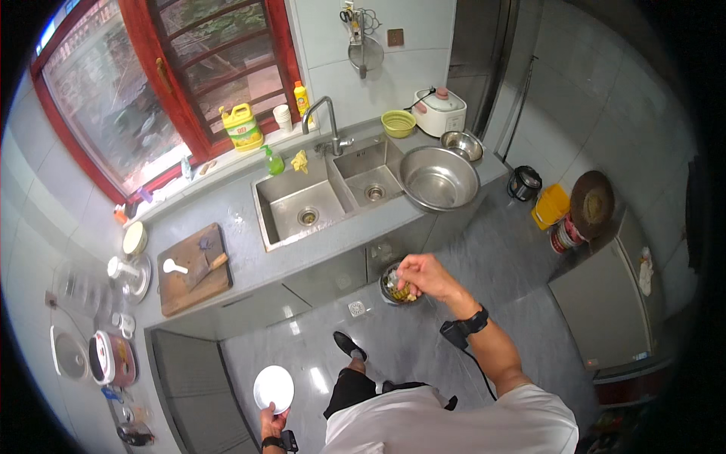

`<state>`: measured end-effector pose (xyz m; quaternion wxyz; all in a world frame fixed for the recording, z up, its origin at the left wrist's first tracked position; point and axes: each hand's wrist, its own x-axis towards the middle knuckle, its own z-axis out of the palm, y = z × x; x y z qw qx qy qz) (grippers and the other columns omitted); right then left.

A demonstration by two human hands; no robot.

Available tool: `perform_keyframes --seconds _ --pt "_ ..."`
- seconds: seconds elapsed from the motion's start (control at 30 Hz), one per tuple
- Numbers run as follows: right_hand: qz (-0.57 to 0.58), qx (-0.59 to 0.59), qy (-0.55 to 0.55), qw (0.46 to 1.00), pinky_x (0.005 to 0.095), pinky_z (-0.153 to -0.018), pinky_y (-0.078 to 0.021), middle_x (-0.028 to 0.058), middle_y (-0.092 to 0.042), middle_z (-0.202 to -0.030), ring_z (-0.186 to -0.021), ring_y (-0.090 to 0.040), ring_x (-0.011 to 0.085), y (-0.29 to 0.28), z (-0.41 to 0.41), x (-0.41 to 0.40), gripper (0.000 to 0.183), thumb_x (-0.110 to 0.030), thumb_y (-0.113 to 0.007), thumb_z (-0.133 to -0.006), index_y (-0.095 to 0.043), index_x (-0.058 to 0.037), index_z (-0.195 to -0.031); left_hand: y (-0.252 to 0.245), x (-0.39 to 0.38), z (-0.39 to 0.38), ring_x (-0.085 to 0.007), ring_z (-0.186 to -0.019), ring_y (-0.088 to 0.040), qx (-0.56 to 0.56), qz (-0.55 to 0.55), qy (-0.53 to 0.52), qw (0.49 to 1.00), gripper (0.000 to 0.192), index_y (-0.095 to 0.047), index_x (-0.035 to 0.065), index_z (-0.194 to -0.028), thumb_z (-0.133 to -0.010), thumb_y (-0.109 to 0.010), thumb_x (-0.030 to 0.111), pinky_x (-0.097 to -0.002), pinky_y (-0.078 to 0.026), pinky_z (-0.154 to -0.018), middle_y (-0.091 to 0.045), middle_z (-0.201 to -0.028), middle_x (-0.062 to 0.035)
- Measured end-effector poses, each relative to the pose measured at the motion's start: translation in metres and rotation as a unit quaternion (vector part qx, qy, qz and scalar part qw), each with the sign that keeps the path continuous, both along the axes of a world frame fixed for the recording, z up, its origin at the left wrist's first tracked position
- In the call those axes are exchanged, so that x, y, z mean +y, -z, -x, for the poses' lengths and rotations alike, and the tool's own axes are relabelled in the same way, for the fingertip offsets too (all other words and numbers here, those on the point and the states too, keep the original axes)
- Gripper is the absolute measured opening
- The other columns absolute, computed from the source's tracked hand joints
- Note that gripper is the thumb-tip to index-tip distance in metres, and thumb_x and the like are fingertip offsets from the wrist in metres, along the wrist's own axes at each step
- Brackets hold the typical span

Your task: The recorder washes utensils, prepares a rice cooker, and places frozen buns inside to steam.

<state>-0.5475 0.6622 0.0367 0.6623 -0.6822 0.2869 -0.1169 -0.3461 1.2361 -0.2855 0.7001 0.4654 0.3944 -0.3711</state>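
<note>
My left hand grips the rim of a white plate at the lower left, above the floor. My right hand is over a round waste bin that stands on the floor by the cabinets. Its fingers are curled together; whether they hold something small is not clear. Yellowish and green scraps show in the bin, partly hidden by the hand. On the counter, a wooden chopping board bears a cleaver and a white spoon.
A double steel sink is set in the counter, with a large steel basin at its right. A white rice cooker stands behind. A fridge is at the right. A floor drain lies left of the bin.
</note>
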Motion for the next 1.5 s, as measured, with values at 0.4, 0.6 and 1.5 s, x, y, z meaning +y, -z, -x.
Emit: perform_keyframes --seconds 0.4,0.6,1.5 --pt "0.357 -0.054 0.208 0.909 0.0256 -0.053 -0.0484 0.0053 -0.064 -0.06 -0.055 -0.063 0.0107 -0.094 -0.165 -0.254 0.013 -0.011 -0.061 -0.084 -0.064 0.0001 -0.078 0.027 -0.02 -0.076 -0.0256 -0.065 -0.05 -0.133 -0.36 0.426 0.819 0.034 -0.058 0.0054 -0.105 -0.09 -0.046 0.034 -0.0408 -0.041 -0.056 -0.06 -0.079 -0.0116" --pt "0.406 -0.101 0.298 0.858 0.0307 -0.06 -0.0509 0.0099 -0.066 -0.065 -0.06 -0.066 0.0187 -0.124 -0.291 -0.479 0.016 -0.017 -0.064 -0.082 -0.065 -0.0023 -0.087 0.001 -0.152 -0.12 -0.0284 -0.072 -0.05 -0.059 -0.244 0.177 0.952 0.034 -0.055 0.0043 -0.11 -0.09 -0.045 0.03 -0.0439 -0.043 -0.06 -0.058 -0.087 -0.0131" --pt "0.541 -0.173 0.253 0.783 0.0344 -0.078 -0.0495 0.01 -0.068 -0.099 -0.089 -0.063 0.0231 -0.176 -0.333 -0.771 0.027 -0.021 -0.05 -0.094 -0.065 -0.0045 -0.107 -0.003 -0.252 -0.079 -0.0411 -0.107 -0.053 -0.044 -0.123 -0.215 0.968 0.043 -0.04 -0.0009 -0.13 -0.09 -0.037 0.014 -0.0579 -0.051 -0.079 -0.049 -0.125 -0.0202"
